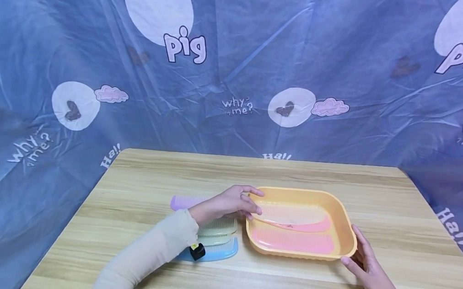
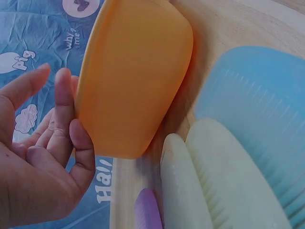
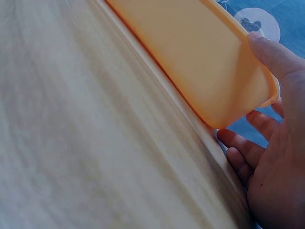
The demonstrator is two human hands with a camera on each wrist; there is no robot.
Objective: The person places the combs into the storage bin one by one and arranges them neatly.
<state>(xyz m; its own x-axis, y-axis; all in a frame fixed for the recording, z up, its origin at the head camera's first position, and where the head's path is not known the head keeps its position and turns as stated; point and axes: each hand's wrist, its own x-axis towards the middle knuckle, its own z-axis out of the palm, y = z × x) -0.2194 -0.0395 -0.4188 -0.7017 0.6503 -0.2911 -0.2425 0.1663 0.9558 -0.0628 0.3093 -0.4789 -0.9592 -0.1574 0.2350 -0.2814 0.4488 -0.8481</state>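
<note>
An orange tray (image 1: pixel 346 225) sits right of centre on the wooden table and holds two pink combs (image 1: pixel 295 223), one leaning above the other. My left hand (image 1: pixel 251 203) hovers at the tray's left rim with its fingers straight, holding nothing; in the left wrist view the left hand (image 2: pixel 57 119) is spread open beside the tray's wall (image 2: pixel 133 81). My right hand (image 1: pixel 359 254) cups the tray's near right corner. The right thumb (image 3: pixel 274 52) lies on the rim (image 3: pixel 190 57) and the fingers (image 3: pixel 238 152) rest on the table beside it.
Left of the tray lie a purple comb (image 1: pixel 185 202), pale cream combs (image 1: pixel 217 229) and a blue comb (image 1: pixel 219 252), partly under my left forearm. The same combs show in the left wrist view: blue comb (image 2: pixel 257 105), cream combs (image 2: pixel 228 181), purple comb (image 2: pixel 148 210). Blue printed sheeting (image 1: pixel 238 71) surrounds the table.
</note>
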